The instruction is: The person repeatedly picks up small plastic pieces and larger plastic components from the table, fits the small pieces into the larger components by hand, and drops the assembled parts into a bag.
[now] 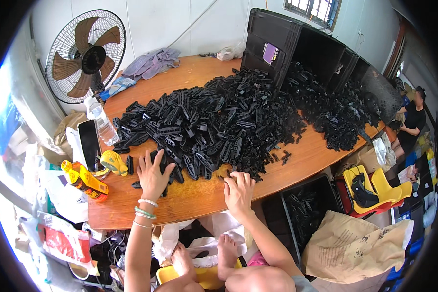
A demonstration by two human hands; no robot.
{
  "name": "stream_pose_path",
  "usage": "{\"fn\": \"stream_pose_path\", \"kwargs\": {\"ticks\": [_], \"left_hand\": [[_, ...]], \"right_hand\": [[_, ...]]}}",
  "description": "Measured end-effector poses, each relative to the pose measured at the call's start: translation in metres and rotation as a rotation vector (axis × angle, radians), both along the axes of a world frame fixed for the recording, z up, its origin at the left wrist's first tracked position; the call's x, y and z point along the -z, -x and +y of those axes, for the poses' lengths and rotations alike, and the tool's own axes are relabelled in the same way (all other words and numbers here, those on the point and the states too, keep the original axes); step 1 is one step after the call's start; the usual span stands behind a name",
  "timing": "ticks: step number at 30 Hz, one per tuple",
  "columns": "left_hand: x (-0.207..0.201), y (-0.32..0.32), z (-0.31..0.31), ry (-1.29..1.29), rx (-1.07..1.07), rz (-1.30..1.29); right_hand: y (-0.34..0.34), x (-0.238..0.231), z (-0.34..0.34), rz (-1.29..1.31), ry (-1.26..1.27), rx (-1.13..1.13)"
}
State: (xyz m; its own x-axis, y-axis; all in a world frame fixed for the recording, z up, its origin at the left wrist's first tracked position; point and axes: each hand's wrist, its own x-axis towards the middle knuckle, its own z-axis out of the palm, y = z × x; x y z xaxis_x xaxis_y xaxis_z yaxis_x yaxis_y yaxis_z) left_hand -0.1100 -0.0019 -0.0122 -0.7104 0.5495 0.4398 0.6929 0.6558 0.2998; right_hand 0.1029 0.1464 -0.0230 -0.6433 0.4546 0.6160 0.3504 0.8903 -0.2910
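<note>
A big heap of black plastic parts (214, 121) covers the middle of a round wooden table (190, 199). My left hand (153, 175) lies flat with fingers spread on the near left edge of the heap, touching several parts. My right hand (238, 190) rests on the table at the heap's front edge, fingers bent over a few small black pieces; whether it grips any is not clear. Beaded bracelets sit on my left wrist. My bare feet show below the table edge.
Black crates (297, 48) lie tipped at the back right, spilling more parts (336, 117). A phone (89, 143), water bottle (101, 121), orange bottle (85, 181) and small yellow fan (113, 162) stand at the left. A floor fan (86, 56) is behind. A crate (306, 209), paper sack and yellow chairs stand right; a person sits far right.
</note>
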Motion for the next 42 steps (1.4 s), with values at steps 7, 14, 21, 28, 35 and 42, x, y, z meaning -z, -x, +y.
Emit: {"fn": "stream_pose_path", "kwargs": {"ticks": [7, 14, 21, 28, 35, 42], "left_hand": [[-0.005, -0.025, -0.006, -0.104, 0.118, -0.035], [-0.007, 0.040, -0.014, -0.030, -0.051, -0.069], [-0.009, -0.006, -0.009, -0.016, 0.038, -0.137], [-0.018, -0.004, -0.045, -0.426, 0.065, -0.119], [-0.059, 0.017, -0.069, -0.315, -0.122, 0.279], [-0.048, 0.045, -0.082, -0.084, -0.212, 0.284]], "right_hand": [[-0.009, 0.008, -0.018, 0.104, 0.048, -0.122], [-0.003, 0.009, -0.021, 0.149, 0.078, -0.164], [-0.003, 0.011, -0.017, 0.223, 0.086, -0.195], [-0.002, 0.014, -0.018, 0.255, 0.077, -0.199], [-0.004, 0.012, -0.017, 0.232, 0.091, -0.180], [-0.003, 0.015, -0.019, 0.229, 0.087, -0.195]]}}
